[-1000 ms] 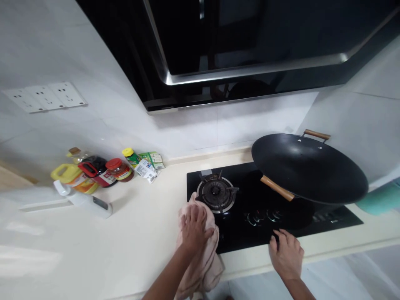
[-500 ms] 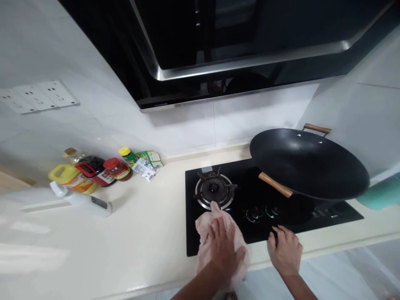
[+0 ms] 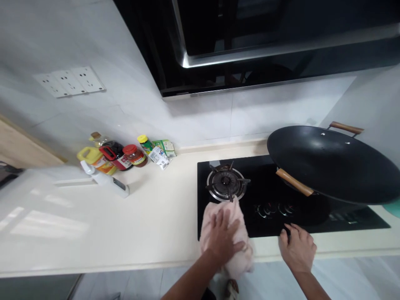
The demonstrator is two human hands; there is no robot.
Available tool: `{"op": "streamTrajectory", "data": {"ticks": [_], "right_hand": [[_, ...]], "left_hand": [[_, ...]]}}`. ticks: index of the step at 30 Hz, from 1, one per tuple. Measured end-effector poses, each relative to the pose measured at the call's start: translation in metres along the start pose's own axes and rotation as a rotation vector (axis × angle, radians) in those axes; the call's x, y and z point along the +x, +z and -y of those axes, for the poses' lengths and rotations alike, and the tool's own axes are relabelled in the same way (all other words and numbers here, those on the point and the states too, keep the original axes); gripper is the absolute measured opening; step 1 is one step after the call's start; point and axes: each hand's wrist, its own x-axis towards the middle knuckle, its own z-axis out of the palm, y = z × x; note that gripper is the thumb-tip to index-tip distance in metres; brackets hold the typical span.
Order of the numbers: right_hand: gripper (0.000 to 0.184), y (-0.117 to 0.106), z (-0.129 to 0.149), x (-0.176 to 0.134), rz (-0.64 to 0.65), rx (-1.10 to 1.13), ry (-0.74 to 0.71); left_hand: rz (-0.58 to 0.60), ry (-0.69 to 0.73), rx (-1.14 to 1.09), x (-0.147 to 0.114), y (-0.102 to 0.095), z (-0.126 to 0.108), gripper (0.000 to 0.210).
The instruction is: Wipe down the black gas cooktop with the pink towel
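A pale pink cloth lies over the front left of the black glass gas cooktop and hangs past the counter's front edge. My left hand presses flat on it with fingers spread, hiding part of the cloth. The tip of the cloth reaches the front of the round burner. My right hand rests at the counter's front edge, beside the cooktop, fingers loosely bent and no object seen in it. A large black wok with wooden handles sits over the right side of the cooktop, behind the control knobs.
A white spray bottle lies on the counter at left. Behind it stand a yellow jug, a dark bottle, a red-lidded jar and seasoning packets. A black range hood overhangs the cooktop.
The view has swung left, so most things appear farther right. My left hand has shifted slightly left over the cooktop, its fingers spread wider on the cloth. My right hand stays at the counter edge.
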Motion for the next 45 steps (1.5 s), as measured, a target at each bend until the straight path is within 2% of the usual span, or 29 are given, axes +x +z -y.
{"op": "streamTrajectory", "data": {"ticks": [6,8,11,13,15,17,23,26,29,32,37,40,42,45], "right_hand": [[0.042,-0.002,0.002,0.0,0.025,-0.005,0.018],[0.042,-0.002,0.001,0.0,0.029,-0.012,0.015],[0.04,-0.001,0.001,0.0,0.016,-0.027,0.005],[0.039,-0.001,0.001,0.0,0.002,-0.04,0.002],[0.038,-0.001,0.003,0.0,-0.004,-0.056,0.003],[0.037,-0.001,0.004,0.0,-0.006,-0.067,0.004],[0.035,-0.001,0.004,0.0,-0.008,-0.049,0.009],[0.034,-0.002,0.006,0.0,-0.001,-0.033,0.018],[0.035,-0.004,0.01,0.001,0.018,-0.017,0.021],[0.035,-0.004,0.009,0.003,0.031,-0.009,0.03],[0.036,-0.01,0.014,0.004,0.034,0.056,0.07],[0.035,-0.023,0.052,-0.015,0.05,0.231,-0.007],[0.033,-0.033,0.099,-0.037,0.141,0.447,-0.178],[0.036,-0.039,0.186,-0.064,0.367,0.678,-0.475]], "left_hand": [[-0.09,-0.263,0.249,-0.081,-0.02,0.089,0.079],[-0.105,-0.342,0.301,-0.105,-0.029,0.116,0.071],[-0.138,-0.492,0.376,-0.131,-0.043,0.148,0.057],[-0.162,-0.598,0.41,-0.137,-0.049,0.158,0.053],[-0.167,-0.666,0.412,-0.134,-0.051,0.159,0.051],[-0.159,-0.681,0.383,-0.122,-0.049,0.148,0.051],[-0.076,-0.425,0.199,-0.052,-0.036,0.091,0.053],[-0.093,-0.486,0.127,-0.016,-0.042,0.078,0.053],[-0.093,-0.565,0.093,0.007,-0.049,0.078,0.055],[-0.13,-0.556,0.122,0.008,-0.045,0.076,0.058],[-0.159,-0.457,0.158,-0.031,-0.022,0.06,0.062],[-0.171,-0.462,0.102,-0.051,-0.009,0.055,0.067],[-0.19,-0.497,-0.041,-0.057,-0.005,0.057,0.067],[-0.261,-0.468,-0.357,-0.061,-0.011,0.076,0.059]]}}
